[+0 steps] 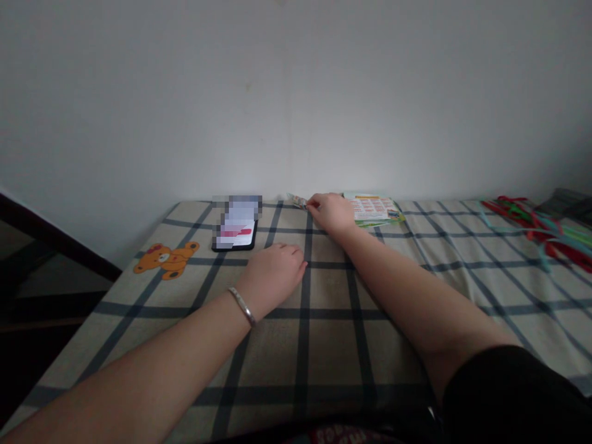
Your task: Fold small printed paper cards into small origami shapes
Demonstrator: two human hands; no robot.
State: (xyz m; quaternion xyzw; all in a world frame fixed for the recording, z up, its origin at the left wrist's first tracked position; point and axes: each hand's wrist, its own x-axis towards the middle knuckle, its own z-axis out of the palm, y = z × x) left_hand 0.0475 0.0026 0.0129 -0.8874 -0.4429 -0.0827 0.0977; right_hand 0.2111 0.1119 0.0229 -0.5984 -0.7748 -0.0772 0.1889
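Right hand first: it is stretched out to the far edge of the checked cloth, close under the wall, palm down. Its fingertips are pinched on a small printed slip that sticks out to the left of the hand and lies low, just off or on the cloth; from here I cannot say which. The print on the slip is too small to read.

Just to the right of that hand, touching or almost touching the back of it, lies a stack of printed sheets in orange, white and green, flat and slightly fanned.

Left hand sits nearer the person, resting on the cloth with the fingers curled under into a loose fist, and nothing shows in it. A silver bracelet rings the wrist. The two hands are apart, the left one lower and to the left of the right.

Going outward, a phone lies flat beyond the left hand with its screen lit and facing up. Further left, an orange bear is printed on the cloth near its edge.

Far off to the right, well apart from both hands, there is a loose heap of red, green and teal strips. Behind it lies something dark that I cannot make out.
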